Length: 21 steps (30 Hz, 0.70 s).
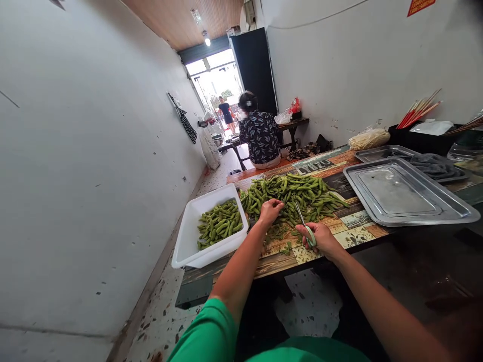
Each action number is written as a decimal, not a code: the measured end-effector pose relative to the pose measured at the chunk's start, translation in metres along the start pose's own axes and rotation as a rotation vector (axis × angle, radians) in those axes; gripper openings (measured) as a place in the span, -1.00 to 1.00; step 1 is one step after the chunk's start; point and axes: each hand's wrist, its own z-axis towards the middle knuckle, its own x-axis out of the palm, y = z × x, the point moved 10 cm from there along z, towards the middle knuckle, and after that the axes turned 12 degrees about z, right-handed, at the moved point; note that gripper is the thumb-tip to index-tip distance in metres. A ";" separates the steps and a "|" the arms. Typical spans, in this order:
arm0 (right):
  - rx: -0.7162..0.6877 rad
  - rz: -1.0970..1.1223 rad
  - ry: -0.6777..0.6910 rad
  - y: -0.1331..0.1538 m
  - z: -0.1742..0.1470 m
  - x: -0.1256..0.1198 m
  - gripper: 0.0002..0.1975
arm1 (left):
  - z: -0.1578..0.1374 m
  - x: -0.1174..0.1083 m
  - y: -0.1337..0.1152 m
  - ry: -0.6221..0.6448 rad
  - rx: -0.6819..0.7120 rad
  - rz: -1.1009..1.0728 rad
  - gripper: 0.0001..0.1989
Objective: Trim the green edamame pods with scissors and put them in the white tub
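Note:
A loose heap of green edamame pods (298, 188) lies on the patterned table. My left hand (269, 211) is at the heap's near edge with its fingers pinched together; whatever is between the fingertips is too small to make out. In my right hand (322, 239) is a pair of scissors (310, 237) with pale green handles, blades pointing up and away toward the heap. Left of the heap stands a white plastic tub (188, 246), partly filled with more pods. Small green trimmings (287, 248) are scattered on the tabletop between my hands.
To the right, a metal tray (400, 193) overlaps a second one holding dark cloth (433, 165). Behind them are a black box of skewers (418, 138) and a bagged bundle (369, 138). A seated person (260, 136) faces away beyond the table. A white wall runs along the left.

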 end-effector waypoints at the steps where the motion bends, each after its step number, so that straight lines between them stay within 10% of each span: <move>1: 0.014 -0.022 0.017 0.001 -0.001 0.002 -0.56 | -0.006 0.009 0.003 0.095 -0.039 -0.159 -0.85; 6: 0.052 -0.075 0.079 0.004 0.000 0.009 -0.55 | -0.037 0.041 0.000 0.429 -0.182 -0.651 -0.68; 21: 0.064 -0.115 0.006 0.000 0.003 0.003 -0.55 | -0.033 0.024 -0.005 0.189 -0.102 -0.674 -0.64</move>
